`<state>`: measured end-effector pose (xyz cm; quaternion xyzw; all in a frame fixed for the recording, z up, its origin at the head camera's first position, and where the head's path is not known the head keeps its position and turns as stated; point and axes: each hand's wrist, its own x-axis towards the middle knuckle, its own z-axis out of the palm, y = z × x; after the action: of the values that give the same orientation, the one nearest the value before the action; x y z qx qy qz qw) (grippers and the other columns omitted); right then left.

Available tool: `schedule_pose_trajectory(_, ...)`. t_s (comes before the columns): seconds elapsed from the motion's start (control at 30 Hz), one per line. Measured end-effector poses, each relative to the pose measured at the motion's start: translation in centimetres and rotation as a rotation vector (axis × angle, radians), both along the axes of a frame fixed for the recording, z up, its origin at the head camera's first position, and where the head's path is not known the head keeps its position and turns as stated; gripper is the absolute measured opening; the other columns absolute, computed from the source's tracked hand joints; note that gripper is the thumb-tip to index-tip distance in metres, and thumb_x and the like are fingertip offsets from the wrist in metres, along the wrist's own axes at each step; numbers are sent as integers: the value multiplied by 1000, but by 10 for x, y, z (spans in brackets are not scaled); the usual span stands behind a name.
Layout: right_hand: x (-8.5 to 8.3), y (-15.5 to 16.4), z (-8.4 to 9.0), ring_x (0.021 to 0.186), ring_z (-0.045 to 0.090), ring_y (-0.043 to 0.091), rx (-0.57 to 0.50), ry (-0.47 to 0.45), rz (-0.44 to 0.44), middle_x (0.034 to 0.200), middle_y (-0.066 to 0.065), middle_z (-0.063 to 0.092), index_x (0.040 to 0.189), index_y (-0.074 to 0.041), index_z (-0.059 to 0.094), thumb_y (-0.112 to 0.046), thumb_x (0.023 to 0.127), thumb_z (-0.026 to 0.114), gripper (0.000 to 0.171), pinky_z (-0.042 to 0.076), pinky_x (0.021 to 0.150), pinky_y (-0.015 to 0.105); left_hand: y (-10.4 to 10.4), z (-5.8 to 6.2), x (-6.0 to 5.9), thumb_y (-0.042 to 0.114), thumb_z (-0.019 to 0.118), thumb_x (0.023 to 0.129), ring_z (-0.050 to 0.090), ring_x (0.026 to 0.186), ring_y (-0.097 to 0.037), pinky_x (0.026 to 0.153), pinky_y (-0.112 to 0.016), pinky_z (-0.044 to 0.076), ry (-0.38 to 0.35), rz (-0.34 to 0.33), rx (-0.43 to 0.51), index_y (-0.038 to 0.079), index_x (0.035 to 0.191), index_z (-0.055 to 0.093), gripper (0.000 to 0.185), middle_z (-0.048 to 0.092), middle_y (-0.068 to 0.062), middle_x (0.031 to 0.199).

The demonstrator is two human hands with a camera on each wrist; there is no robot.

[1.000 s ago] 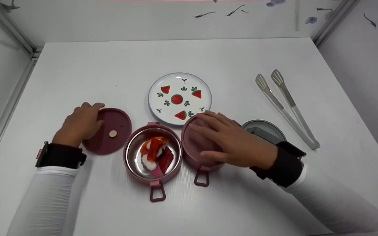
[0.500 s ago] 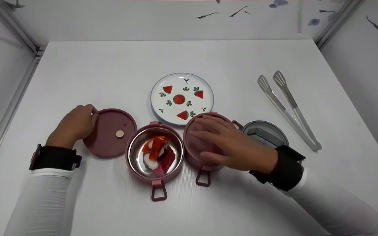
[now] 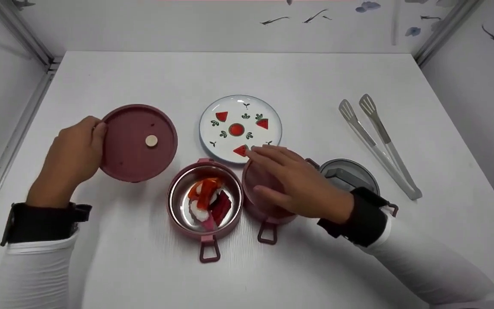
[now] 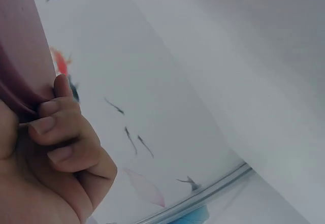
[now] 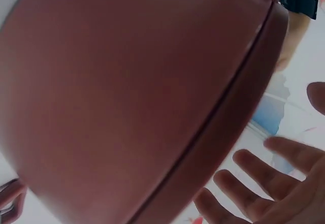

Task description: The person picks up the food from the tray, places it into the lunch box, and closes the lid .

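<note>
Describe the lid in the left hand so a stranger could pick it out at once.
Start at the watermelon-patterned plate in the middle of the white table; look just left of it. The dark pink round lid is there, gripped at its edge by the left hand. Unlike the grey lid on the right, it has a small pale disc at its centre.

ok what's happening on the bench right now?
A person is working on a pink stacked lunch box. The left hand grips the pink lid by its edge, tilted up off the table. The right hand rests flat over the second pink bowl. Beside it, the open steel-lined bowl holds toy food. A watermelon-pattern plate, a grey lid and tongs lie untouched.
</note>
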<state>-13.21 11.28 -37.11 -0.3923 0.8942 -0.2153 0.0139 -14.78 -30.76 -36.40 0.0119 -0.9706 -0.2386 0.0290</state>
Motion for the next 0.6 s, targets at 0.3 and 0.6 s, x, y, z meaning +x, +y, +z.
schedule_pose_trajectory(0.3, 12, -29, 2, 155, 15, 22, 0, -73, 74, 169, 1, 7, 162, -22, 9, -55, 97, 57, 88, 37, 116, 46, 70, 10, 12, 28, 36, 110, 61, 81, -23, 70, -35, 51, -115, -237, 107, 6, 120, 63, 36, 67, -11, 94)
schedule_pose_trajectory(0.6, 19, -44, -9, 156, -5, 19, 56, -155, 135, 170, 5, -4, 162, -19, 4, -60, 95, 57, 95, 28, 121, 45, 104, -14, 16, 21, 41, 108, 66, 99, -22, 85, -43, 55, -174, -328, 84, 7, 126, 65, 32, 71, -9, 106)
